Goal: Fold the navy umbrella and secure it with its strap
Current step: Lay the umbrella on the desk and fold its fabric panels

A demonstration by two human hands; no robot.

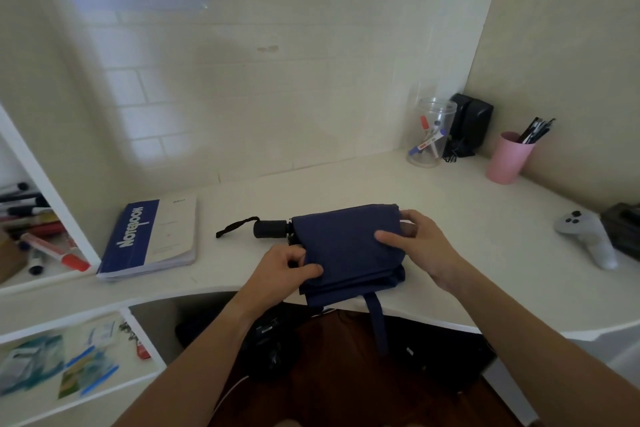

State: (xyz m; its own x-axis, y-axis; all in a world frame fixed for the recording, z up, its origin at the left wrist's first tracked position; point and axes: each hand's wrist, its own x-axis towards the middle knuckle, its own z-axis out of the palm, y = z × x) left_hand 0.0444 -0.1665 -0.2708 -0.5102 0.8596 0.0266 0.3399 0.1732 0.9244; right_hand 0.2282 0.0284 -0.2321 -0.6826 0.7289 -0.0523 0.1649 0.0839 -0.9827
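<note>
Navy umbrella (349,246) lies collapsed at the table (450,204) front edge, right of the notebook (152,239) — left hand (287,265) pinching and right hand (415,236) pressing its soft, likely slippery cloth — the strap (377,326) dangling below looks the best hold.

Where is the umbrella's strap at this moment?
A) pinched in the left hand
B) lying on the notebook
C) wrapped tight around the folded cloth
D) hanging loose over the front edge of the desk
D: the strap dangles from the folded navy umbrella past the edge of the desk, while the left hand and right hand press the cloth.
</note>
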